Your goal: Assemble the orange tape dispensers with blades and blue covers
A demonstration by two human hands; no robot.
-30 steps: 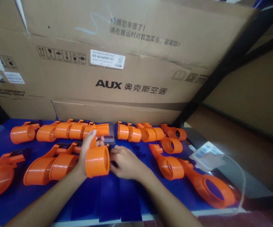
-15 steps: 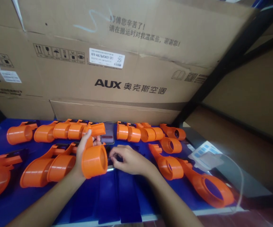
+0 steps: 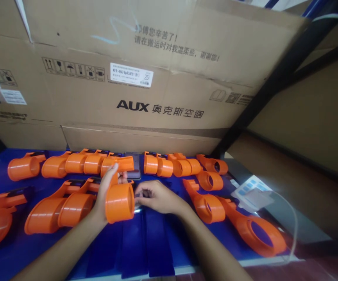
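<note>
A: What is the left hand [image 3: 102, 200] holding?
B: A smooth, glossy orange plastic piece [image 3: 118, 203], its wide round cup leading up to a narrow channelled arm. Palm and thumb press against it, above the middle of the blue tabletop [image 3: 77, 249].
A: How much room is there?
B: Similar orange pieces [image 3: 79, 207] crowd close on the left; behind, a back row ends at a matte cardboard box [image 3: 83, 93]. Flat dark-blue strips [image 3: 160, 244] reach the pale front edge [image 3: 186, 269].
A: And the right hand [image 3: 158, 197]?
B: Just beside the cup's rim, wrist bent inward, fingers curled towards the thumb. Whether they pinch anything, one cannot tell.
</note>
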